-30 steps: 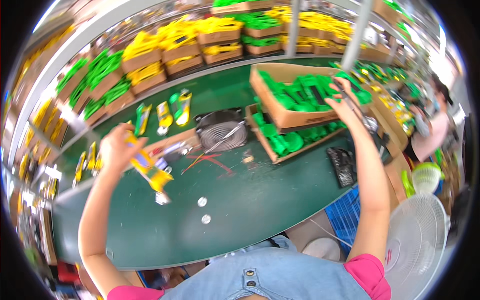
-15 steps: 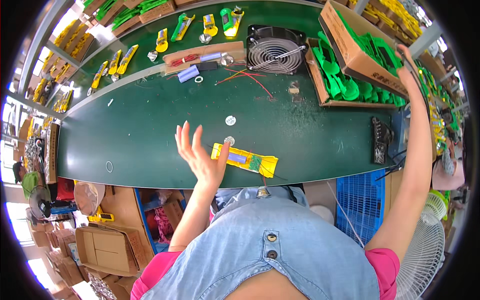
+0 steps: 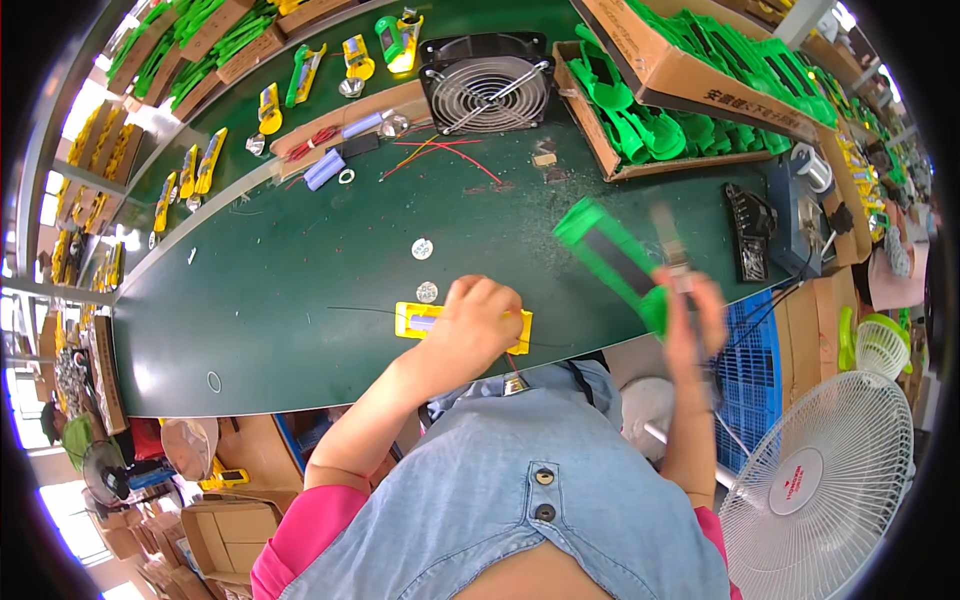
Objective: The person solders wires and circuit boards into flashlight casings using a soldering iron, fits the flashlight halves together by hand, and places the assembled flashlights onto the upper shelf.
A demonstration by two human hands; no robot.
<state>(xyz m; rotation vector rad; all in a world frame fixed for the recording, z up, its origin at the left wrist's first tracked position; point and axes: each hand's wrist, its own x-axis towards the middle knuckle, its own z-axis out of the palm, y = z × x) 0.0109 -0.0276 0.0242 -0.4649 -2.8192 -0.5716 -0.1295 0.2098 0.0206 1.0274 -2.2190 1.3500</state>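
Note:
My left hand (image 3: 470, 325) is closed over a yellow torch half-shell (image 3: 404, 320) near the table's front edge; its fingertips are hidden. A purple battery cell (image 3: 422, 324) shows inside the shell, and thin dark wires stick out at both ends. A small silver reflector cup (image 3: 514, 383) hangs by a wire at the table edge, against my shirt. My right hand (image 3: 695, 315), blurred by motion, grips a green plastic shell (image 3: 610, 258) with a dark strip. The same hand also holds what looks like a soldering iron (image 3: 675, 250), its tip upward and its cable trailing.
Boxes of green shells (image 3: 660, 140) stand at the back right, beside a black fan with a wire guard (image 3: 490, 95). A soldering station (image 3: 795, 215) with a solder spool sits at the right. Battery cells (image 3: 325, 170), red wires and two round stickers (image 3: 422, 249) lie on the table.
My right hand has come from the box down toward the table front, bringing a green shell. My left hand went from spread fingers to closed over the yellow half-shell. The view has shifted.

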